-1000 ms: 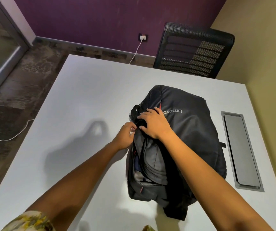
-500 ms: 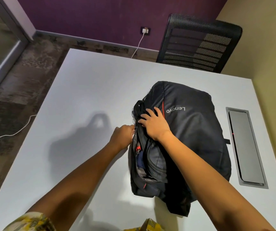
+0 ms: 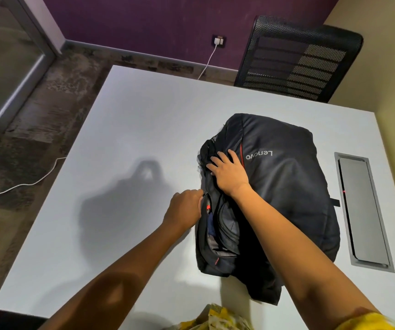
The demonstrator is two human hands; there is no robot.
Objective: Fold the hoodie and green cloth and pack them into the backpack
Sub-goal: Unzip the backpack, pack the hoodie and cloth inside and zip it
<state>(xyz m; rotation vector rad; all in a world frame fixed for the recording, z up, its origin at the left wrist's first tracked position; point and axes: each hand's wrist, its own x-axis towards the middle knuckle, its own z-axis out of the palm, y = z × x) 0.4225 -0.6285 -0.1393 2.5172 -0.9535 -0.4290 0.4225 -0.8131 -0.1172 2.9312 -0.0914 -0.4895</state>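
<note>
A black backpack (image 3: pixel 287 186) with a Lenovo logo lies flat on the white table (image 3: pixel 132 139). Its left side zip is partly undone, and dark blue and grey cloth shows in the gap (image 3: pixel 212 228). My left hand (image 3: pixel 184 208) pinches the zip pull at the bag's left edge. My right hand (image 3: pixel 227 173) presses flat on the top of the bag near the zip, fingers spread. No green cloth is visible; the hoodie cannot be told apart from the cloth inside.
A black mesh office chair (image 3: pixel 299 60) stands behind the table's far edge. A grey cable hatch (image 3: pixel 363 210) is set in the table right of the bag. A white charger cable (image 3: pixel 20 184) runs over the floor at the left.
My left hand has slid the zip pull toward me along the bag's left side. My right hand stays pressed on the bag. The camera has shifted slightly.
</note>
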